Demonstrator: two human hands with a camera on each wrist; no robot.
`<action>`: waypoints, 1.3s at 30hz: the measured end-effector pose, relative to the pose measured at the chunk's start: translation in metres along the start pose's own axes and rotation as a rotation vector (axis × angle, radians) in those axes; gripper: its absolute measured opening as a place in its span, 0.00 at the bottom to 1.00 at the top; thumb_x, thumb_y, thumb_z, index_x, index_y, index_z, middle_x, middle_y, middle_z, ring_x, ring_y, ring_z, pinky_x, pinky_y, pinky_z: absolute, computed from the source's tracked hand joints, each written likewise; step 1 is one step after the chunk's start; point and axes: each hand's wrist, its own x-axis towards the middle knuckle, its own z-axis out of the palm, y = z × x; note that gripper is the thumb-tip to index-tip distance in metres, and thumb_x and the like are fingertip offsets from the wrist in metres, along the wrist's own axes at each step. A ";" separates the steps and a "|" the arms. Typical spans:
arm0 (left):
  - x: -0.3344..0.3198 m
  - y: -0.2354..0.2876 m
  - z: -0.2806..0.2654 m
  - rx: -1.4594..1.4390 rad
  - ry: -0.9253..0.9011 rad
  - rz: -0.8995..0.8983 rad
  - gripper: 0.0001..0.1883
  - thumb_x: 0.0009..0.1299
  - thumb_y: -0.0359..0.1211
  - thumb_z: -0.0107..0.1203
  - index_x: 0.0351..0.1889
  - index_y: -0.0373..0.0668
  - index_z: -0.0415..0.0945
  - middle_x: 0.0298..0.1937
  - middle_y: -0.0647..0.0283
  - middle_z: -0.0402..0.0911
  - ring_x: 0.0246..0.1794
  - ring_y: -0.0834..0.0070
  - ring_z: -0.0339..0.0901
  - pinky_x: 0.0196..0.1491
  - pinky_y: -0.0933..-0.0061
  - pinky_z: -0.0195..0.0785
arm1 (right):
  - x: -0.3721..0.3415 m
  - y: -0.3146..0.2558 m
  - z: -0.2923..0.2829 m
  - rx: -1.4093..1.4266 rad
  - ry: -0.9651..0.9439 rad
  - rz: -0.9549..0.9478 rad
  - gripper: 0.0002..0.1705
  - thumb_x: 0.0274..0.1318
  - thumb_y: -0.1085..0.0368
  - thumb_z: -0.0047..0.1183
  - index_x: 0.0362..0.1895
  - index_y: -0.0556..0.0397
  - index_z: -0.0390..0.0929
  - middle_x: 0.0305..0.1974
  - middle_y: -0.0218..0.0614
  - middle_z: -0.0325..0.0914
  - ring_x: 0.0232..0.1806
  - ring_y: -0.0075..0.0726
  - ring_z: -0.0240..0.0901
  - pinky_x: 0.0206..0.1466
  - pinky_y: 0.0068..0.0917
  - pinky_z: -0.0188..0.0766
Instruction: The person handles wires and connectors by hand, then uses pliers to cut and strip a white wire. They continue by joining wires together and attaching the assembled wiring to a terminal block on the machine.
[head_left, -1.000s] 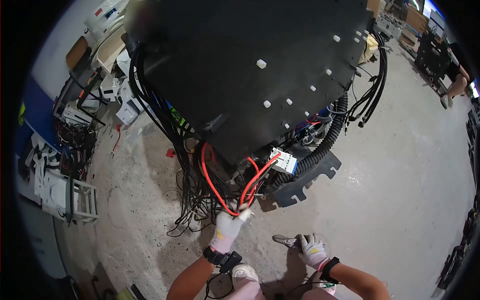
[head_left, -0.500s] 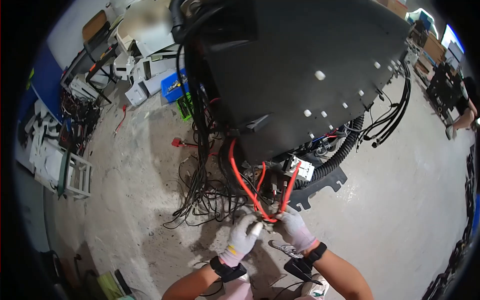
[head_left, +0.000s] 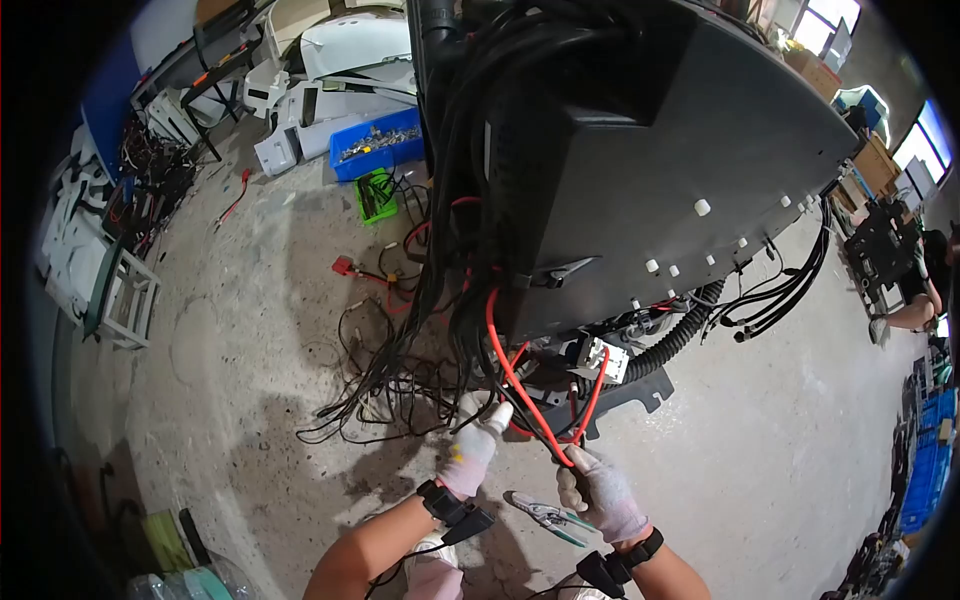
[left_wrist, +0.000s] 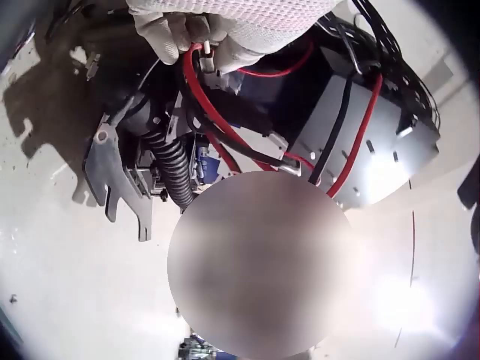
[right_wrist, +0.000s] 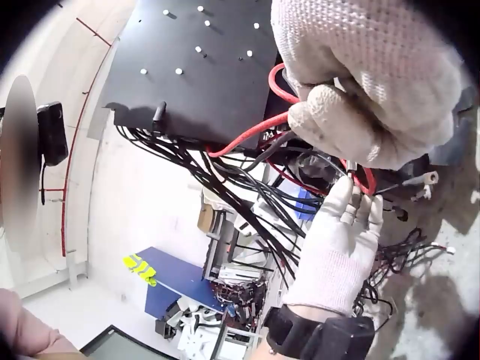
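Note:
Both hands wear white gloves below a large black panelled cabinet (head_left: 620,190). In the right wrist view, the right hand (right_wrist: 367,75) pinches a red cable (right_wrist: 251,133) between thumb and fingers. The left hand (head_left: 474,445) is at the lower cables; the left wrist view shows its fingertips (left_wrist: 204,54) closed round a cable end with a metal lug. Red and black cables loop between the hands and a white terminal block (head_left: 603,362). Pliers with green handles (head_left: 548,517) lie just left of the right hand in the head view.
Tangled black cables (head_left: 390,395) spread over the floor at left. A blue bin (head_left: 375,143) of small parts and a green tray (head_left: 376,196) stand behind. A notched metal bracket (head_left: 640,392) and corrugated hose (head_left: 690,330) sit on the right. Another person is at far right.
The right hand first came up to the cables beside the left, then moved lower right with a red cable. The left hand has moved slightly up and left. The head view has shifted.

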 end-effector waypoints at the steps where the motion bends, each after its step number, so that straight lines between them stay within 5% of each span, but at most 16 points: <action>1: 0.002 0.001 -0.003 -0.081 -0.010 -0.187 0.14 0.64 0.33 0.52 0.45 0.40 0.67 0.40 0.63 0.74 0.37 0.74 0.70 0.43 0.72 0.63 | 0.002 0.005 -0.001 0.004 -0.002 0.004 0.12 0.60 0.57 0.39 0.30 0.52 0.65 0.16 0.29 0.63 0.11 0.23 0.54 0.11 0.18 0.50; 2: 0.006 -0.013 -0.006 -0.351 -0.039 -0.237 0.13 0.63 0.32 0.54 0.43 0.40 0.69 0.37 0.66 0.75 0.35 0.76 0.69 0.41 0.74 0.63 | 0.004 0.012 -0.001 -0.035 0.039 0.021 0.14 0.60 0.55 0.39 0.30 0.52 0.66 0.16 0.29 0.63 0.10 0.23 0.55 0.11 0.18 0.51; 5: 0.006 -0.010 -0.007 -0.208 0.088 -0.064 0.11 0.62 0.31 0.54 0.41 0.39 0.71 0.34 0.69 0.75 0.34 0.80 0.68 0.39 0.76 0.63 | 0.016 0.037 -0.012 -0.100 0.055 0.015 0.17 0.60 0.52 0.39 0.27 0.51 0.68 0.15 0.28 0.63 0.10 0.22 0.56 0.13 0.18 0.53; 9: 0.009 -0.003 -0.014 -0.315 -0.038 -0.006 0.06 0.62 0.32 0.55 0.35 0.42 0.72 0.29 0.72 0.74 0.31 0.86 0.68 0.32 0.82 0.62 | 0.017 0.057 -0.028 -0.228 -0.019 0.102 0.18 0.61 0.52 0.39 0.28 0.52 0.69 0.17 0.27 0.65 0.12 0.20 0.58 0.14 0.16 0.54; 11: 0.010 -0.005 -0.017 -0.299 -0.079 -0.054 0.06 0.62 0.31 0.55 0.35 0.42 0.72 0.29 0.72 0.74 0.31 0.86 0.69 0.33 0.82 0.63 | 0.021 0.061 -0.036 -0.383 0.134 0.018 0.14 0.60 0.55 0.41 0.32 0.52 0.70 0.20 0.26 0.68 0.14 0.17 0.60 0.15 0.15 0.55; 15: 0.006 -0.010 -0.014 -0.295 -0.094 -0.127 0.06 0.62 0.31 0.55 0.35 0.42 0.72 0.29 0.71 0.74 0.29 0.85 0.70 0.34 0.82 0.64 | 0.043 0.040 -0.026 -0.537 0.317 -0.441 0.14 0.56 0.61 0.45 0.45 0.54 0.68 0.29 0.28 0.71 0.25 0.17 0.68 0.22 0.16 0.64; 16: 0.003 -0.009 -0.006 -0.442 -0.102 -0.016 0.06 0.62 0.31 0.55 0.35 0.43 0.71 0.29 0.71 0.74 0.29 0.85 0.70 0.34 0.83 0.65 | 0.049 0.030 -0.019 -0.536 0.307 -0.438 0.14 0.56 0.61 0.45 0.45 0.54 0.68 0.29 0.28 0.71 0.25 0.17 0.68 0.22 0.16 0.64; 19: 0.000 -0.015 -0.002 -0.457 -0.082 -0.068 0.07 0.62 0.30 0.55 0.37 0.43 0.70 0.31 0.71 0.74 0.32 0.84 0.70 0.36 0.82 0.65 | 0.067 0.021 0.000 -0.381 0.158 -0.423 0.20 0.52 0.70 0.47 0.51 0.56 0.65 0.41 0.34 0.72 0.35 0.23 0.71 0.33 0.19 0.70; 22: -0.002 -0.018 -0.003 -0.370 -0.145 -0.062 0.09 0.62 0.29 0.54 0.40 0.45 0.68 0.35 0.72 0.72 0.36 0.86 0.68 0.41 0.82 0.63 | 0.099 0.041 -0.001 -0.464 0.209 -0.628 0.33 0.42 0.85 0.47 0.57 0.57 0.60 0.50 0.36 0.67 0.48 0.26 0.66 0.47 0.22 0.68; 25: -0.010 -0.015 0.003 -0.350 -0.114 0.019 0.06 0.67 0.31 0.47 0.41 0.41 0.68 0.33 0.71 0.72 0.33 0.86 0.67 0.35 0.84 0.64 | 0.102 0.038 0.003 -0.437 0.229 -0.587 0.11 0.47 0.71 0.54 0.38 0.54 0.73 0.26 0.25 0.73 0.23 0.16 0.67 0.20 0.13 0.61; 26: -0.010 -0.019 0.002 -0.413 -0.146 -0.048 0.08 0.68 0.31 0.45 0.43 0.41 0.67 0.36 0.70 0.72 0.34 0.86 0.68 0.38 0.83 0.66 | 0.102 0.035 0.004 -0.523 0.277 -0.570 0.05 0.48 0.69 0.53 0.32 0.53 0.73 0.21 0.24 0.72 0.18 0.16 0.65 0.18 0.14 0.59; 33: -0.023 -0.029 -0.008 -0.430 -0.261 -0.065 0.11 0.69 0.34 0.45 0.46 0.41 0.67 0.37 0.68 0.74 0.35 0.84 0.70 0.37 0.82 0.67 | 0.075 0.043 -0.009 -0.904 0.212 -0.657 0.06 0.51 0.69 0.44 0.30 0.60 0.70 0.18 0.30 0.68 0.19 0.20 0.63 0.23 0.19 0.61; 35: -0.044 -0.035 -0.016 -0.243 -0.357 -0.202 0.12 0.69 0.36 0.45 0.46 0.40 0.68 0.37 0.67 0.74 0.35 0.81 0.71 0.38 0.79 0.66 | 0.061 0.069 -0.030 -1.025 0.253 -0.561 0.07 0.52 0.68 0.44 0.31 0.59 0.70 0.19 0.34 0.70 0.20 0.27 0.67 0.25 0.24 0.65; 37: -0.058 -0.054 -0.022 0.020 -0.583 -0.004 0.15 0.69 0.40 0.44 0.45 0.39 0.69 0.35 0.65 0.75 0.37 0.79 0.70 0.41 0.76 0.64 | 0.046 0.096 -0.041 -1.379 0.173 -0.577 0.09 0.51 0.66 0.45 0.35 0.58 0.71 0.21 0.38 0.73 0.23 0.40 0.71 0.30 0.31 0.68; 39: -0.070 -0.073 -0.021 0.170 -0.608 0.051 0.15 0.66 0.41 0.48 0.42 0.39 0.72 0.33 0.67 0.75 0.32 0.80 0.69 0.38 0.76 0.64 | 0.036 0.126 -0.050 -1.422 0.070 -0.361 0.11 0.49 0.65 0.47 0.38 0.54 0.72 0.26 0.42 0.75 0.28 0.50 0.72 0.35 0.36 0.69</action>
